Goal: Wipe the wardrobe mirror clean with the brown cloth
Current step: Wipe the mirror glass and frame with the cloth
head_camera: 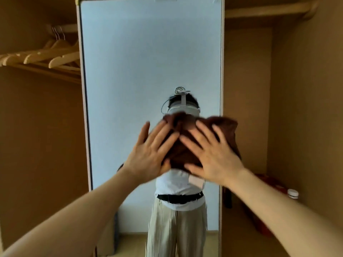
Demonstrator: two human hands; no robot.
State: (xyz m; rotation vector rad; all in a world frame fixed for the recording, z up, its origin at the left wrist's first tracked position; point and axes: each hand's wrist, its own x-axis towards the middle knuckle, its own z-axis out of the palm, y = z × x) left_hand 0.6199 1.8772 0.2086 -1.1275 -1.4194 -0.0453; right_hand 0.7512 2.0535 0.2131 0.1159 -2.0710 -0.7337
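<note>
A tall wardrobe mirror [141, 58] in a pale frame stands straight ahead and reflects a person in a white top and beige trousers. The brown cloth [225, 127] is bunched against the glass at mid height, spilling over the mirror's right edge. My left hand [150, 154] presses the cloth's left part with straight, spread fingers. My right hand [211, 154] presses its right part the same way, fingers splayed. The two hands sit side by side, index fingers nearly touching. Most of the cloth is hidden under the hands.
Several wooden hangers [46, 54] hang on a rail in the open wardrobe at the left. A wooden shelf [267, 10] runs across the top right. Low on the right stand a red object [265, 182] and a white-capped bottle [292, 194].
</note>
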